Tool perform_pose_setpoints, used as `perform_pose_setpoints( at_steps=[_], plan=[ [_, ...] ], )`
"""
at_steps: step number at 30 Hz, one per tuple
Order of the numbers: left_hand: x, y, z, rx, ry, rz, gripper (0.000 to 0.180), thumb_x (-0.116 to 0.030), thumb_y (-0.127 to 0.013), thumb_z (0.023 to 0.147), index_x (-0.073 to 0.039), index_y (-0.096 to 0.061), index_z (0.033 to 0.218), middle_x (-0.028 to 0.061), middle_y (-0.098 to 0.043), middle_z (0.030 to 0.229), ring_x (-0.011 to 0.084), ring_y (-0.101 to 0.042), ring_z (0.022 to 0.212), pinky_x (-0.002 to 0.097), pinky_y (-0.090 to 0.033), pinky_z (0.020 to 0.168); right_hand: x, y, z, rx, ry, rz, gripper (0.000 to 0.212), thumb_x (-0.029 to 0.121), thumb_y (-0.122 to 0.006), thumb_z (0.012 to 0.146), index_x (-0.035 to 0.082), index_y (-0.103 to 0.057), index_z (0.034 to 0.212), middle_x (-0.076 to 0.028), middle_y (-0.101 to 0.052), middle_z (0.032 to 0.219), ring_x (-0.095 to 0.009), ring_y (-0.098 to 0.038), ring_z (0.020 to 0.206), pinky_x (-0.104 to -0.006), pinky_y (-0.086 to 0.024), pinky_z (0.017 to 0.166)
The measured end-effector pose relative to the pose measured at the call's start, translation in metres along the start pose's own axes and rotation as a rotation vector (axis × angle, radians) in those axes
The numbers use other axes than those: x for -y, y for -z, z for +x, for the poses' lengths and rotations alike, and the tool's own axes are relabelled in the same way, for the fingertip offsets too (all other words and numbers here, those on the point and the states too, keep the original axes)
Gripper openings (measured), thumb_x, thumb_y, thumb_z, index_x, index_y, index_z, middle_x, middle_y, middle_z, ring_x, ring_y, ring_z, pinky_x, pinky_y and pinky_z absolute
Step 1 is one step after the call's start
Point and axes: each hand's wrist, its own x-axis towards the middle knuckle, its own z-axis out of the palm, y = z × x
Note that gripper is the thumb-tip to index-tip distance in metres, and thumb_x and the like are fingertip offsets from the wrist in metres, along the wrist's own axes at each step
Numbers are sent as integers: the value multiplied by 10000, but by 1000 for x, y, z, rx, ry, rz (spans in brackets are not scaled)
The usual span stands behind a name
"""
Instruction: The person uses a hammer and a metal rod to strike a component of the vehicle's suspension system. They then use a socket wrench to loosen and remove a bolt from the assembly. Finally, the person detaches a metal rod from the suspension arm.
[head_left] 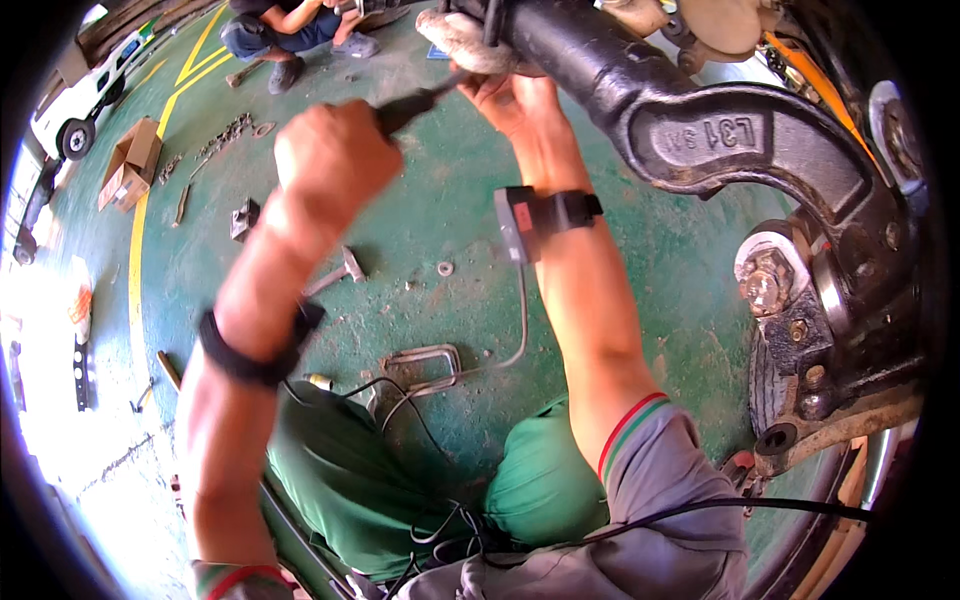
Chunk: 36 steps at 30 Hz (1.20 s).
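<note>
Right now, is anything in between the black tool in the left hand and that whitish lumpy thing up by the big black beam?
Nothing visible stands between the black tool and the whitish lump. The right hand is close beside the tool's tip, but I can't tell if they touch.

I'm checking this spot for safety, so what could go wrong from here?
The left hand grips a dark-handled tool whose tip points toward the right hand; a slip might jab those fingers. Also, the cable hanging from the box on the right wrist runs down by a C-shaped clamp on the green floor, so it could snag when that arm moves.
</note>
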Motion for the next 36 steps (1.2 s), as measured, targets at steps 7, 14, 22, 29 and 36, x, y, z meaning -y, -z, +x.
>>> perform_pose_setpoints(
  at_steps=[7,14,22,29,36],
  plan=[
    [-22,37,-12,62,-130,140,246,-210,-655,803,-29,-705,963,190,-721,952,362,-707,915,457,-566,810,9,-13,-7,49,3,32,357,224,-538,997,-17,-580,1256,-160,-630,1222,-354,-607,1092,-487,-504,1032],
    [15,14,85,326,-100,265,355,-231,-594,796,-14,-728,1042,213,-714,1090,344,-696,1025,424,-559,880,5,-10,-9,148,45,-23,376,244,-576,971,-11,-594,1246,-146,-648,1227,-308,-635,1099,-424,-540,980],
    [-29,8,-41,-1,-11,-167,349,-334,-759,791,-6,-678,877,210,-703,853,397,-687,840,462,-543,771,11,13,-3,-35,30,-14,320,246,-576,955,-27,-629,1115,-135,-695,1065,-285,-662,1025,-471,-539,962],
    [10,-40,-24,-295,-5,-905,329,-184,-792,759,9,-708,1012,35,-653,696,178,-581,598,317,-467,584,13,39,-1,-13,-53,14,272,173,-518,966,-50,-626,1079,-155,-698,1035,-281,-668,1007,-465,-526,988],
    [35,-46,1,-10,-69,-1270,361,-173,-708,773,2,-710,1089,14,-635,822,99,-519,633,255,-373,582,32,68,-17,-88,-21,-43,301,208,-466,998,-48,-622,975,-167,-698,960,-356,-656,1033,-518,-494,1040]
  ],
)
